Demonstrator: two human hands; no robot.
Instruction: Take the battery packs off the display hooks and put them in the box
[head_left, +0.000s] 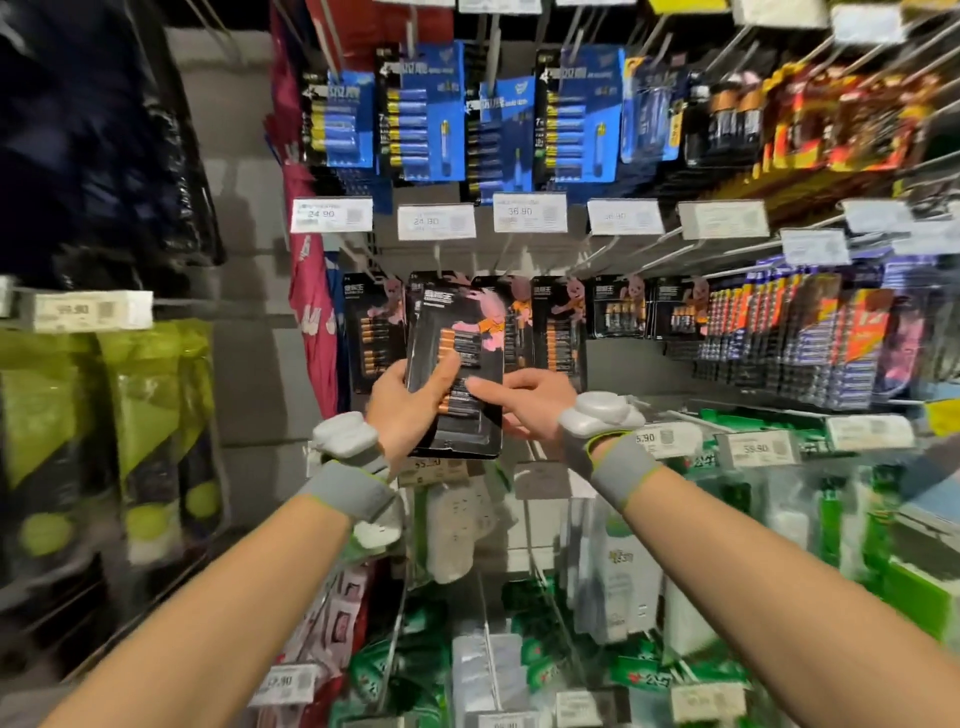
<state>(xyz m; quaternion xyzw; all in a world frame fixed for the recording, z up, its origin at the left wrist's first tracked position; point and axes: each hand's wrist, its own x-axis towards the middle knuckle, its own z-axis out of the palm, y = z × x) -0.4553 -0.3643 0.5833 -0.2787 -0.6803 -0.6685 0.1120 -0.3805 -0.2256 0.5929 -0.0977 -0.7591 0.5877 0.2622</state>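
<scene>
Pinching a black battery pack from both sides, the left hand grips its lower left edge with the thumb laid across the front over the copper-topped cells. The right hand holds the right edge, with its thumb pressed on the front and the other fingers curled behind the card. The pack stands nearly upright, slightly tilted, in the air between the two hands, just in front of the lower row of display hooks. Whether its top is on a hook cannot be told. A white device sits on the left wrist and a second one on the right, each above a grey wristband. Behind the held pack, more black packs hang side by side. Blue packs hang on the row above, with white price tags between the two rows. Green pouches hang at left.
</scene>
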